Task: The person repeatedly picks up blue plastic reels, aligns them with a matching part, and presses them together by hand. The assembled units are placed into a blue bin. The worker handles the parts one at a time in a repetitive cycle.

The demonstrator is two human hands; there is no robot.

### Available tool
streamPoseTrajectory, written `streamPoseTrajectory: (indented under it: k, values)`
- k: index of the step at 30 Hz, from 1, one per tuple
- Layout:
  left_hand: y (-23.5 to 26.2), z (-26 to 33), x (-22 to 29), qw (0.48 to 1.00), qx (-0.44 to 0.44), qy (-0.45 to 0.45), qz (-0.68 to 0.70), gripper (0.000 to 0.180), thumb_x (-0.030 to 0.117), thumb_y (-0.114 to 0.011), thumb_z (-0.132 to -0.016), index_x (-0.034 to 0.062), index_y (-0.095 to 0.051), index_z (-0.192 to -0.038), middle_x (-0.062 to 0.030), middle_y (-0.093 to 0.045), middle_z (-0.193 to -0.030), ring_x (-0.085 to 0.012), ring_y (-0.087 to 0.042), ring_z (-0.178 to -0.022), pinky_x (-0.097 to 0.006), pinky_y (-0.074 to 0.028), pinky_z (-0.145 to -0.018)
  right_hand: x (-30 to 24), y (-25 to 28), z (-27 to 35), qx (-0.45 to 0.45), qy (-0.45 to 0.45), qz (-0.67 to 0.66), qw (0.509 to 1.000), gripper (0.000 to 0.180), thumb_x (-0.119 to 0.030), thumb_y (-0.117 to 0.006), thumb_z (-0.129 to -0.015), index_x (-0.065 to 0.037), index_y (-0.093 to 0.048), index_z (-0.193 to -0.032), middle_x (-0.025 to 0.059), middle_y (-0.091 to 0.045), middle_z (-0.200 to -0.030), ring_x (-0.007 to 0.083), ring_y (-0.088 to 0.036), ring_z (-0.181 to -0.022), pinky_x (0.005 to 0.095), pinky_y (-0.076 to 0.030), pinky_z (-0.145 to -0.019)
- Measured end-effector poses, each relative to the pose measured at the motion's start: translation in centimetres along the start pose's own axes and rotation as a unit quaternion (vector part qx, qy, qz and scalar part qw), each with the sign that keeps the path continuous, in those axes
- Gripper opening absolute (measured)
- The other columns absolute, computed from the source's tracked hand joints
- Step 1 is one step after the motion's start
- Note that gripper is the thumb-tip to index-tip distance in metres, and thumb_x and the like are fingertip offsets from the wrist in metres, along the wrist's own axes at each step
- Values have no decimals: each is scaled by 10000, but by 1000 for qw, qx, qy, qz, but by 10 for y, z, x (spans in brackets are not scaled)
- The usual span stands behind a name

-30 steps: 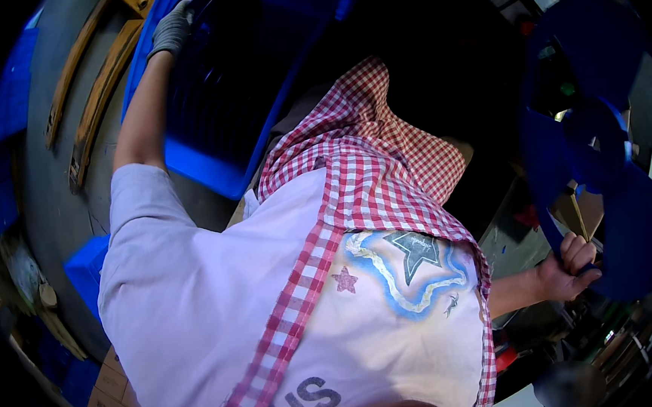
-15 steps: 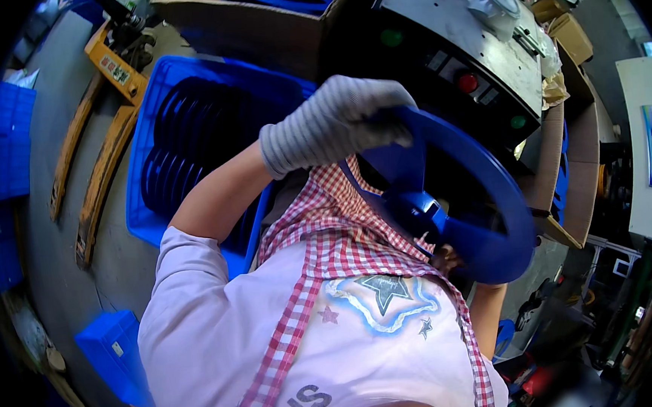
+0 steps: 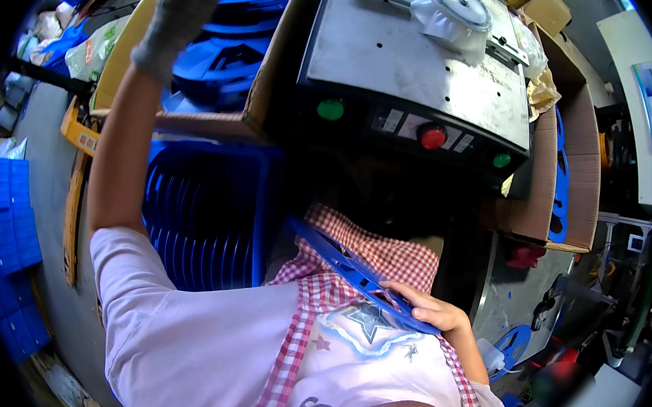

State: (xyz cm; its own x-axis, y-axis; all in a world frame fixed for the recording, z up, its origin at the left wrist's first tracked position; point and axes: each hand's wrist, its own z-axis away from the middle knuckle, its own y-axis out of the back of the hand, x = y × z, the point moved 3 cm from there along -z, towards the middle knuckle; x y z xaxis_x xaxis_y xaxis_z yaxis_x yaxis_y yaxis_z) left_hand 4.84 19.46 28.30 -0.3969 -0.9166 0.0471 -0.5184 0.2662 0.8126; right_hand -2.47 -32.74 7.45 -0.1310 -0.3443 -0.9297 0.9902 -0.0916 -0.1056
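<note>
My right hand (image 3: 435,311), bare, grips the edge of a round blue plastic reel disc (image 3: 343,264). The disc is seen nearly edge-on and tilted, close against the red checked apron (image 3: 413,262). Its hub side and my right thumb are partly hidden. My left hand (image 3: 181,24), in a grey knitted glove, reaches far forward over a cardboard box (image 3: 211,124) at the upper left. Blue plastic reel discs (image 3: 229,59) lie piled in that box, beside the glove. Motion blur and the picture's top edge hide the left fingers.
A blue crate (image 3: 266,162) with rows of upright dark blue discs stands left of me. Ahead is a metal-topped machine (image 3: 376,56) with green and red buttons. Another cardboard box (image 3: 580,163) stands right, a yellow pallet truck (image 3: 79,134) far left.
My left hand has let go of the reel disc and moved forward and left to the box. The disc, in my right hand, has come down toward the apron and turned edge-on. The view has shifted.
</note>
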Motion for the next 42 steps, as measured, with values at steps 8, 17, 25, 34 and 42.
streamPoseTrajectory:
  k: [8,17,25,34,42]
  values:
    - [-160,6,-154,890,-218,300,-265,676,263,-661,-842,122,-353,-1426,-195,-470,-1379,-348,-480,-1255,-454,-391,-1034,-30,27,-14,-80,-161,96,979,679,-630,-385,-923,-20,-434,-1216,228,-574,-1106,299,-592,-1040,391,-451,-847]
    - [-126,93,-101,773,-484,293,-287,330,139,-650,-770,56,-649,-1090,-177,-684,-1028,-356,-661,-965,-432,-540,-788,-40,9,-7,-92,-170,92,977,724,-528,-441,-938,-41,-299,-1455,204,-531,-1312,334,-527,-1215,369,-401,-1005]
    - [-58,142,-32,784,-544,263,-142,374,263,-668,-768,106,-624,-1104,-197,-662,-954,-388,-631,-930,-458,-497,-821,11,16,14,2,-103,9,995,675,-438,-543,-903,-39,-388,-1425,185,-532,-1322,261,-537,-1183,345,-395,-1004]
    - [62,85,67,936,20,229,-266,174,220,-527,-951,74,-605,-1005,-155,-655,-874,-354,-641,-776,-415,-513,-680,-3,0,78,283,161,-270,906,938,-536,-676,-671,14,-400,-1379,190,-552,-1237,276,-575,-1093,382,-450,-959]
    - [2,41,322,983,160,37,-76,458,105,-623,-878,78,-489,-1314,-137,-627,-887,-272,-632,-741,-387,-524,-626,-43,54,-10,275,427,-351,786,649,-360,-548,-891,-81,-309,-1427,199,-508,-1291,314,-535,-1176,407,-435,-1010]
